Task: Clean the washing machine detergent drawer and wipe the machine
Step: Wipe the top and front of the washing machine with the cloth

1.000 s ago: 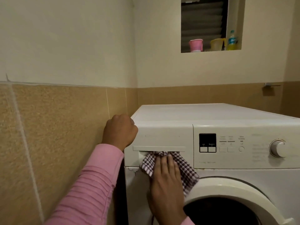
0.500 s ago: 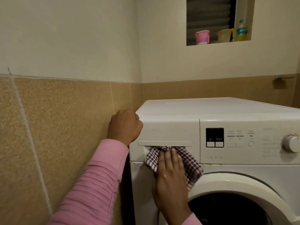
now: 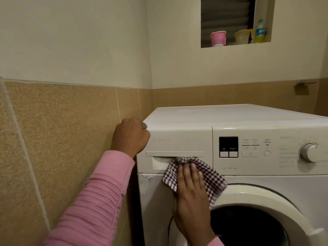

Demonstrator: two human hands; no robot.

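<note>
Detergent drawer (image 3: 177, 141) w/ cloth (image 3: 213, 176) on; display (image 3: 228, 143) "Ready in".

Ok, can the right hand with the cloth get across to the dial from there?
Probably yes. The right hand lies flat on the cloth at the drawer, and the front between it and the dial carries only flush buttons; nothing stands in the way.

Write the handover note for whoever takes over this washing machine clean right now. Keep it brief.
Left hand: a fist against the top left corner of the washing machine, holding nothing visible.
Right hand: flat fingers press the checked cloth on the handle recess of the detergent drawer.
Done: unclear; the drawer is closed.
Left: likely the drawer's inside, then the other surfaces.
</note>
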